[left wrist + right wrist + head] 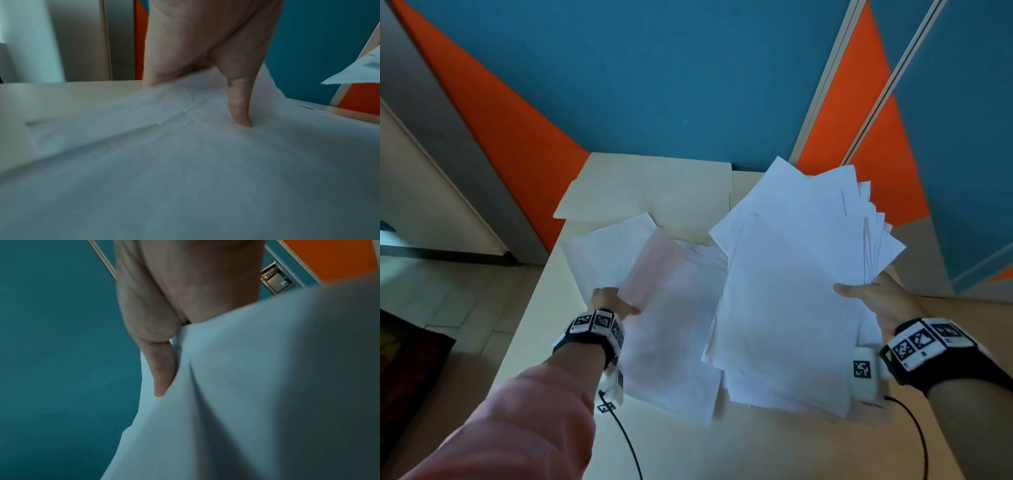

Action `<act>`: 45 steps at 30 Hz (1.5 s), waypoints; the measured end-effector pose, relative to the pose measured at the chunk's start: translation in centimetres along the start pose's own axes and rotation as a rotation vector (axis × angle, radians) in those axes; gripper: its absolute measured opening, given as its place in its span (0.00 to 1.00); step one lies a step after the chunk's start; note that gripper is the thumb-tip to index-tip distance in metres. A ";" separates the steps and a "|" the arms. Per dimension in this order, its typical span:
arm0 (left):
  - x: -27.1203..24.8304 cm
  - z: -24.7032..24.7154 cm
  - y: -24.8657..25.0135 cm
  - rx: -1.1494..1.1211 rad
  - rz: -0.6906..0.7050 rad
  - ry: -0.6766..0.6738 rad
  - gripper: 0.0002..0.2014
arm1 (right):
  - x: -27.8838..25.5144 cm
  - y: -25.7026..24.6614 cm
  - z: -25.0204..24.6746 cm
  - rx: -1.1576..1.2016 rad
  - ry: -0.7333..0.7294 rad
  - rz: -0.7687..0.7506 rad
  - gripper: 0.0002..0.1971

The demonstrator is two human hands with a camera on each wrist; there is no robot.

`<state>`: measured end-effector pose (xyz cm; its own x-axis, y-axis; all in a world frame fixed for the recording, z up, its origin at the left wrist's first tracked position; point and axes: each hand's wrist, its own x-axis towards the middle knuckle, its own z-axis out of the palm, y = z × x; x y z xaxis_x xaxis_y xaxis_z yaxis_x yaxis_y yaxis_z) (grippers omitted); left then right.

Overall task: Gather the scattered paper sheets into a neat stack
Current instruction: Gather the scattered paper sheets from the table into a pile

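Two bundles of white paper sheets show in the head view. My right hand [873, 298] holds a thick fanned bundle [791, 291] lifted over the table's right side, thumb on top and fingers hidden beneath. In the right wrist view the thumb [162, 374] presses on that bundle [257, 394]. My left hand [613, 303] pinches the left edge of a smaller bundle [671, 325], blurred by motion. The left wrist view has the thumb [240, 112] pressed on top of these sheets [185, 178]. One more sheet [599, 253] lies flat under them.
A cream table [681, 445] carries everything. A manila folder [647, 192] lies open at its far edge against a blue and orange wall [654, 85]. Cables [626, 442] run from both wrist devices across the near table. Floor drops away on the left.
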<state>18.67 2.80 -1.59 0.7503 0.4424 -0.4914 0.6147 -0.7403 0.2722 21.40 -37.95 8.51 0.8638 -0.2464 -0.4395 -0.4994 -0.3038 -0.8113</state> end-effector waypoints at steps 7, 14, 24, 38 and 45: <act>-1.6 -0.9 -1.2 -0.165 0.109 0.052 0.20 | 0.4 -0.2 -0.6 -0.020 0.021 -0.036 0.40; -2.4 -4.3 -3.4 -0.573 0.023 0.009 0.24 | -0.6 -0.7 -1.1 -0.078 0.030 -0.019 0.43; -7.0 -1.3 1.5 -1.062 0.134 -0.387 0.29 | -0.9 -1.0 1.0 -0.006 -0.135 -0.077 0.43; -9.7 3.9 9.3 -1.068 0.220 -0.415 0.34 | 0.5 2.3 0.9 0.088 -0.293 0.051 0.70; -6.8 3.4 7.5 -0.500 0.087 0.068 0.33 | 0.8 4.0 -2.5 0.144 -0.203 0.066 0.45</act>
<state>17.37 -7.42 0.98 0.8075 0.4341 -0.3993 0.5785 -0.4503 0.6802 19.94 -41.68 5.90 0.8323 -0.0669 -0.5503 -0.5535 -0.1552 -0.8182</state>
